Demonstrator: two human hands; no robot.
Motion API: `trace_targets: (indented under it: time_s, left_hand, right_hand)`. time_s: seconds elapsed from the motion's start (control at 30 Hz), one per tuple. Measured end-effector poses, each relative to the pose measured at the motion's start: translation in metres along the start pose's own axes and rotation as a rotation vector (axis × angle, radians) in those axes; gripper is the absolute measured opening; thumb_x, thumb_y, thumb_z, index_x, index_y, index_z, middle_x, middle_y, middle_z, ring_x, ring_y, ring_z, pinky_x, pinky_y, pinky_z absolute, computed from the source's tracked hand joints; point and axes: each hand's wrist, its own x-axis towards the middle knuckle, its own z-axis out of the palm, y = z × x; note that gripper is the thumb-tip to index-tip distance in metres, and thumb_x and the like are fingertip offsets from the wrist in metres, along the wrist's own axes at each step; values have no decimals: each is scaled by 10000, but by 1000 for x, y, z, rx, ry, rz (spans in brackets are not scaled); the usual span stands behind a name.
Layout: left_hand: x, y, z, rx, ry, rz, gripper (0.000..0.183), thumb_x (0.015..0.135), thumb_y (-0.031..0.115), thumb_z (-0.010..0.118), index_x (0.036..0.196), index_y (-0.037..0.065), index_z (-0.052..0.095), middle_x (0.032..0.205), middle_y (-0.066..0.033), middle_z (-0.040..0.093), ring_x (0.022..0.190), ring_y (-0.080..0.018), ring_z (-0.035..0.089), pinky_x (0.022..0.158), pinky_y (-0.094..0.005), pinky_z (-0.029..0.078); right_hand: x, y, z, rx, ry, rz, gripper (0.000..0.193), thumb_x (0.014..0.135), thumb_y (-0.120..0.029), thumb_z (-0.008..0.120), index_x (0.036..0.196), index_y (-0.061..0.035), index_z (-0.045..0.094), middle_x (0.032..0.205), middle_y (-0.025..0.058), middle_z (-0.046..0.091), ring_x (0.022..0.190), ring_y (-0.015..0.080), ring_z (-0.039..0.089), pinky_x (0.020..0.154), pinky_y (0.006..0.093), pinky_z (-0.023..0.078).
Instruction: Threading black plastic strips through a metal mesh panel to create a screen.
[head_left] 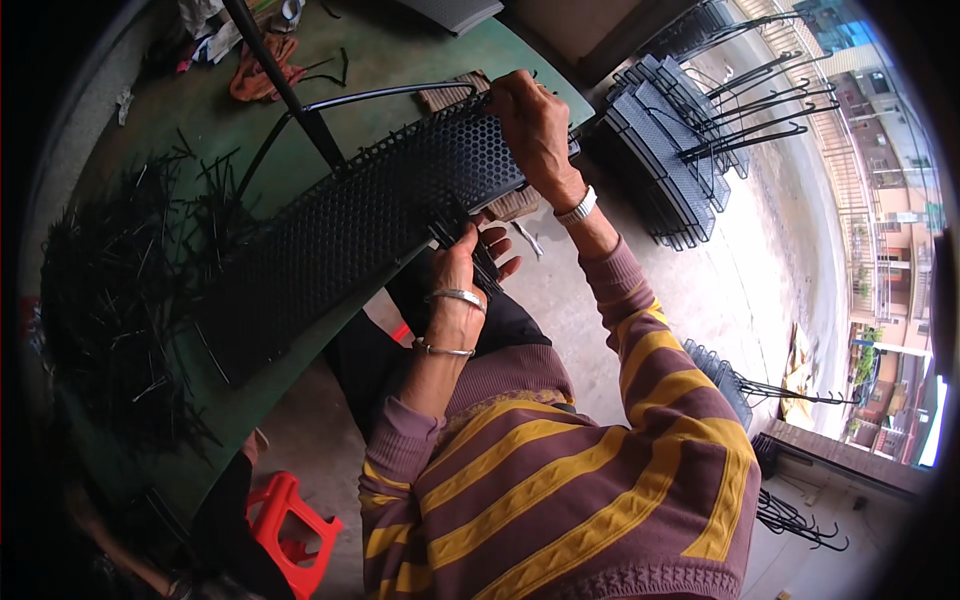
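A long black panel with a honeycomb mesh (330, 235) lies slantwise over the green table, its rim lined with small black prongs. At its far right end my right hand (535, 125), with a pale watch on the wrist, is closed, fingertips pinched at the rim. Whatever lies between those fingertips is hidden. Beneath the panel's near edge, my left hand (462, 258) is curled around a small bundle of thin black strips (484, 268). Two bracelets circle that wrist. A black metal frame (315, 125) with a curved rod stands against the panel's far side.
On the left of the green table (400, 55) a big heap of thin black strips (120, 290) spreads out. An orange-brown cloth (262, 70) lies at the back. Stacked black racks with hooked rods (665, 140) stand right. A red stool (292, 530) and another person's arm (120, 550) show lower left.
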Motion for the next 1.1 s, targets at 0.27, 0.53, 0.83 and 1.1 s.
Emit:
trace_targets:
  time_s: [0.27,0.53,0.83,1.1]
  left_hand:
    - [0,-3,-10,59,-151,149,242,945,293,641,998,58,615,749,-13,554,645,-86,467,497,-238,341]
    - [-5,-3,-8,110,-157,162,291,932,315,661,1068,61,622,760,-14,585,637,-79,485,486,-215,336]
    - [-11,-1,-5,135,-116,178,317,893,349,705,1015,65,633,869,-70,695,654,-75,539,475,-200,349]
    - [-15,3,-1,189,-88,204,284,915,312,683,1089,91,641,930,-83,711,684,-96,581,470,-210,355]
  right_hand:
    - [7,8,5,-100,-89,-70,36,886,-76,623,914,-60,638,798,104,646,686,273,656,609,346,507]
    - [16,-1,0,-189,-164,-147,50,833,-138,640,875,-110,642,873,102,614,764,324,625,644,402,495]
    - [-10,7,-1,-348,-94,-117,174,843,-171,634,1001,-155,706,895,145,610,782,306,626,634,403,494]
    - [-26,-37,-36,395,-684,362,325,911,-274,657,1117,-23,671,868,91,667,781,171,640,694,319,514]
